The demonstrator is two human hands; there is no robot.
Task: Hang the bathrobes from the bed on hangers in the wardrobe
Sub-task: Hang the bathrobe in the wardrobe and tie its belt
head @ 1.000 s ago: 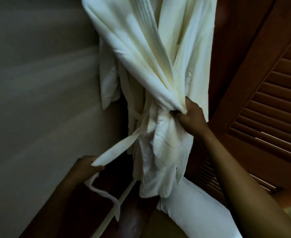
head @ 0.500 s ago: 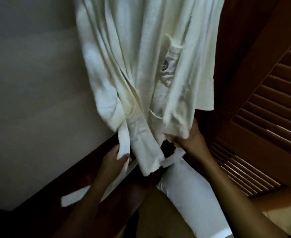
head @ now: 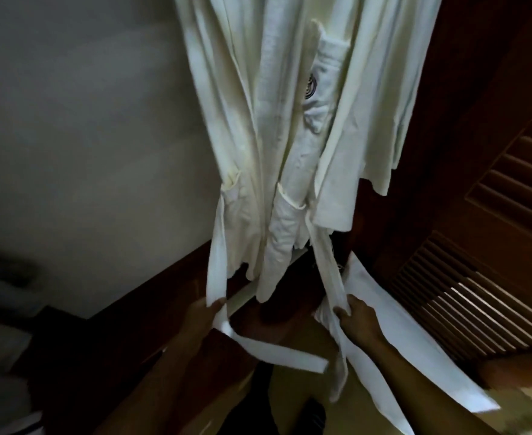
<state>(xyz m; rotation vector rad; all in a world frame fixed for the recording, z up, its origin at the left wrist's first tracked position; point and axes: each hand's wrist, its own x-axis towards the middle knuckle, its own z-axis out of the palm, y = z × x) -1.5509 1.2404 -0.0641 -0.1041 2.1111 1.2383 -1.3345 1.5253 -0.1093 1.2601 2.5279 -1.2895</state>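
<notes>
Tightly: left grip point(head: 200, 321), right grip point(head: 360, 320), belt point(head: 277, 351)

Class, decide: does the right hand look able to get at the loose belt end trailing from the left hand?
Probably yes: the belt end hangs close to the right hand with nothing between, though its fingers grip the other belt strand.

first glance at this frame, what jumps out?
The white bathrobe dominates, hanging down the top centre against the pale wall, with a dark round emblem on its chest pocket. Low in the frame, the left hand and the right hand each grip one end of the robe's belt, pulled out to either side. A dark louvred wardrobe door fills the right edge.
</notes>
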